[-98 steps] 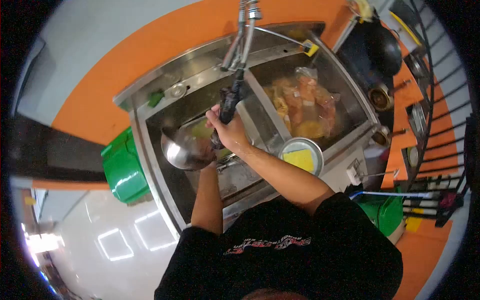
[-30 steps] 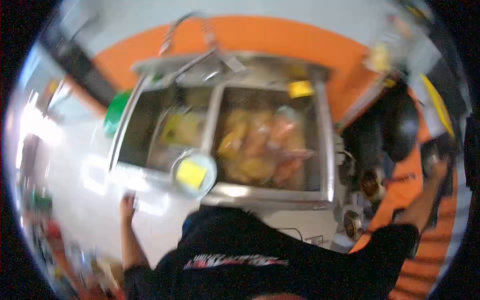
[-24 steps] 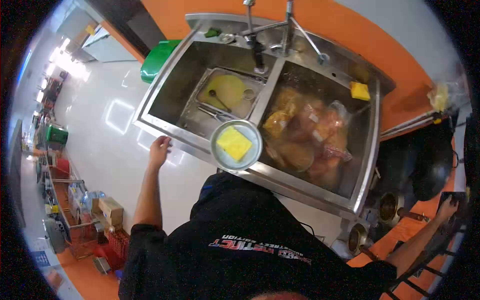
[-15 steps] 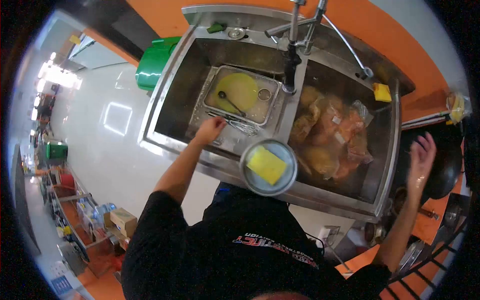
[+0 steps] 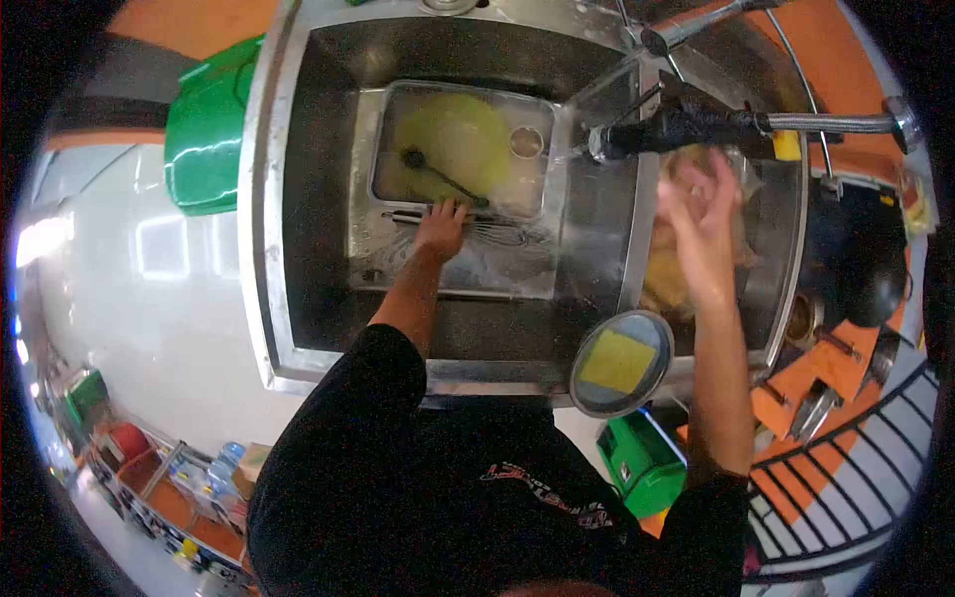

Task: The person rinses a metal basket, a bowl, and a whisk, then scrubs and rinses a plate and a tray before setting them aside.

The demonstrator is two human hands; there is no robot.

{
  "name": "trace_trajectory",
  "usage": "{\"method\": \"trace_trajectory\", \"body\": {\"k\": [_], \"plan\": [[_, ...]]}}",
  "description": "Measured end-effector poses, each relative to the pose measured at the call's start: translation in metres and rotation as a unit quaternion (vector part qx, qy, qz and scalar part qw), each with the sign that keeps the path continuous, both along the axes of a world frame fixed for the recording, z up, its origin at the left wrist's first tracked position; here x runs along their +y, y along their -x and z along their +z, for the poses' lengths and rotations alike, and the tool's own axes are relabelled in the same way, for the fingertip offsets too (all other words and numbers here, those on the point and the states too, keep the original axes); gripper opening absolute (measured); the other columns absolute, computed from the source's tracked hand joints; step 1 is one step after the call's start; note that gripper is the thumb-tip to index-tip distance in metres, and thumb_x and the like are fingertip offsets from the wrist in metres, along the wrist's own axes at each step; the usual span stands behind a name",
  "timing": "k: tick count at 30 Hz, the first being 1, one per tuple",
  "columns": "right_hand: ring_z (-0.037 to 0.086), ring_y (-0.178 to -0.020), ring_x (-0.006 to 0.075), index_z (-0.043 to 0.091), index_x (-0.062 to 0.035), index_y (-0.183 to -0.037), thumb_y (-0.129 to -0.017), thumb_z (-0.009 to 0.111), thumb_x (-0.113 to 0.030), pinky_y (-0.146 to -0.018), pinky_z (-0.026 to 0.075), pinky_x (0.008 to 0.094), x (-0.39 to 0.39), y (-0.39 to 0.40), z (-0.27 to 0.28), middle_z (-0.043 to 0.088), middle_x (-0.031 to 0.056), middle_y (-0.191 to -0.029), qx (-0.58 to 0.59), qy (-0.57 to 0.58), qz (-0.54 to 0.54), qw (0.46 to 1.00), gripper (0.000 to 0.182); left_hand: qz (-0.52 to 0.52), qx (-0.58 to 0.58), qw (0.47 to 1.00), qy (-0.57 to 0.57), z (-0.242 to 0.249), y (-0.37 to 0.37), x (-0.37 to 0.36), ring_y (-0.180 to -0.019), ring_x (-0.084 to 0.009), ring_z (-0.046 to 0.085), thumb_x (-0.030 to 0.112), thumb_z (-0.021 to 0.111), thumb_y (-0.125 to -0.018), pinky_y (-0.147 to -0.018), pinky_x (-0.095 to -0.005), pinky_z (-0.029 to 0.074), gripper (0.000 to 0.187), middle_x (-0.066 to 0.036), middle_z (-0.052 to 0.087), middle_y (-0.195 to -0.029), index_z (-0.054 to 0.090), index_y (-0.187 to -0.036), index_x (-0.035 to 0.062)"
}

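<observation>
At the near edge of the double stainless-steel sink (image 5: 257,229), a round grey metal bowl (image 5: 609,403) bears a flat yellow cloth or sponge (image 5: 617,360). Beyond it, in the left compartment, lies the slim wire whisk with a dark handle (image 5: 502,235). Its long axis runs roughly left to right, handle to the left, loops to the right, beside the near side of the tray. The bare left hand (image 5: 441,237) is the nearer hand: it is placed crosswise over the handle, fingers bent and slightly apart. Whether it grips or merely covers the handle cannot be told.

The bare right hand (image 5: 699,204) is above the right compartment, fingers curled and spread, nothing visible in its grasp. The black-wrapped spray hose (image 5: 686,131) passes just beyond its fingertips; contact cannot be confirmed.

Farther in, the rectangular metal tray (image 5: 537,184) holds a yellow-green round item (image 5: 453,129) and a black long-handled ladle (image 5: 415,157); the ladle's handle slopes toward the left hand
</observation>
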State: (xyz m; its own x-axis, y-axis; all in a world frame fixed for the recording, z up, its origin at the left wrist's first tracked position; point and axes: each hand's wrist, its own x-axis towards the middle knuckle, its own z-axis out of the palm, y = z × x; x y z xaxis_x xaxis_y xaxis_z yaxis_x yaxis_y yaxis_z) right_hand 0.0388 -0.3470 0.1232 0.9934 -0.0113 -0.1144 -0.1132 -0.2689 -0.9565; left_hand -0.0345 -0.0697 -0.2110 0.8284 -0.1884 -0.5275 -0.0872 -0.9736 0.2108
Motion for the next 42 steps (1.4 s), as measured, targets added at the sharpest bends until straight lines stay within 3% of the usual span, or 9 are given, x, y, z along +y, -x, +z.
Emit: {"method": "trace_trajectory", "body": {"k": [6,12,16,23,26,28,34,37,42], "plan": [[0.057,-0.099,0.0249,0.059,-0.0051,-0.103,-0.081,0.072,-0.013,-0.088,0.046,0.0358,-0.030,0.122,0.030,0.058,0.0155,-0.107,0.177,0.334,0.092,0.921,0.026,-0.109,-0.078,0.990,0.044,-0.049,0.045,0.023,-0.133,-0.0340,0.031,0.013,0.054,-0.094,-0.106,-0.0513,0.032,0.046,-0.015,0.034,-0.142,0.036,-0.137,0.0133],[0.048,-0.118,0.0416,0.048,-0.0096,-0.132,-0.064,0.075,0.000,-0.099,0.039,0.0473,-0.022,0.193,-0.021,0.048,0.0209,-0.128,0.080,0.480,0.193,0.852,0.074,-0.039,-0.009,0.999,0.009,-0.048,0.020,0.004,-0.118,-0.0355,0.048,0.010,0.055,-0.093,-0.100,-0.0536,0.038,0.037,-0.017,0.043,-0.132,0.045,-0.129,0.0086],[0.047,-0.118,0.0411,0.048,-0.0076,-0.131,-0.064,0.068,0.001,-0.101,0.037,0.0453,-0.032,0.209,-0.048,0.052,0.0217,-0.122,0.122,0.507,0.178,0.834,0.070,-0.069,0.014,0.994,0.079,-0.154,0.038,0.013,-0.105,-0.0374,0.057,0.014,0.057,-0.092,-0.088,-0.0554,0.046,0.035,-0.018,0.050,-0.124,0.048,-0.125,0.0042],[0.053,-0.112,0.0292,0.048,-0.0008,-0.124,-0.081,0.063,-0.003,-0.096,0.042,0.0357,-0.002,0.181,0.021,0.054,0.0173,-0.120,0.057,0.249,-0.070,0.964,0.046,-0.027,0.044,0.960,0.274,-0.003,0.018,0.033,-0.105,-0.0360,0.059,0.018,0.061,-0.086,-0.085,-0.0466,0.048,0.045,-0.020,0.059,-0.115,0.046,-0.125,0.0017],[0.052,-0.110,0.0319,0.051,-0.0003,-0.123,-0.079,0.068,-0.007,-0.096,0.042,0.0399,0.047,0.130,0.024,0.050,0.0177,-0.124,-0.004,0.308,0.105,0.946,0.048,0.083,0.107,0.906,0.401,0.088,0.011,0.020,-0.103,-0.0351,0.061,0.024,0.063,-0.083,-0.087,-0.0447,0.048,0.051,-0.023,0.062,-0.110,0.045,-0.124,-0.0008],[0.053,-0.101,0.0372,0.059,-0.0165,-0.125,-0.063,0.076,-0.010,-0.089,0.043,0.0444,0.078,0.104,-0.015,0.051,0.0180,-0.115,-0.147,0.405,0.194,0.881,0.064,0.135,0.105,0.845,0.507,0.128,0.010,0.006,-0.101,-0.0345,0.062,0.026,0.065,-0.082,-0.088,-0.0434,0.047,0.054,-0.022,0.063,-0.108,0.045,-0.124,-0.0013],[0.056,-0.103,0.0324,0.064,-0.0143,-0.117,-0.070,0.067,-0.002,-0.087,0.045,0.0407,0.100,0.019,-0.075,0.052,0.0128,-0.114,-0.224,0.476,0.150,0.837,0.048,0.174,-0.011,0.827,0.535,0.150,0.013,-0.013,-0.081,-0.0305,0.065,0.026,0.067,-0.083,-0.074,-0.0395,0.049,0.044,-0.017,0.067,-0.092,0.054,-0.119,0.0038],[0.057,-0.105,0.0358,0.056,0.0013,-0.117,-0.081,0.058,0.002,-0.094,0.043,0.0423,0.109,0.016,-0.103,0.057,0.0195,-0.111,-0.103,0.234,-0.028,0.966,0.037,0.183,-0.051,0.815,0.548,0.137,0.017,-0.026,-0.082,-0.0250,0.064,0.024,0.065,-0.086,-0.073,-0.0382,0.050,0.040,-0.014,0.067,-0.094,0.053,-0.118,0.0024],[0.055,-0.114,0.0309,0.044,0.0012,-0.132,-0.085,0.055,0.001,-0.100,0.040,0.0389,0.132,0.078,-0.150,0.056,0.0205,-0.123,0.010,0.074,-0.063,0.995,0.049,0.297,-0.125,0.620,0.715,0.133,-0.004,-0.053,-0.089,-0.0207,0.061,0.023,0.056,-0.095,-0.079,-0.0369,0.049,0.034,-0.008,0.062,-0.103,0.048,-0.119,0.0008]]}}
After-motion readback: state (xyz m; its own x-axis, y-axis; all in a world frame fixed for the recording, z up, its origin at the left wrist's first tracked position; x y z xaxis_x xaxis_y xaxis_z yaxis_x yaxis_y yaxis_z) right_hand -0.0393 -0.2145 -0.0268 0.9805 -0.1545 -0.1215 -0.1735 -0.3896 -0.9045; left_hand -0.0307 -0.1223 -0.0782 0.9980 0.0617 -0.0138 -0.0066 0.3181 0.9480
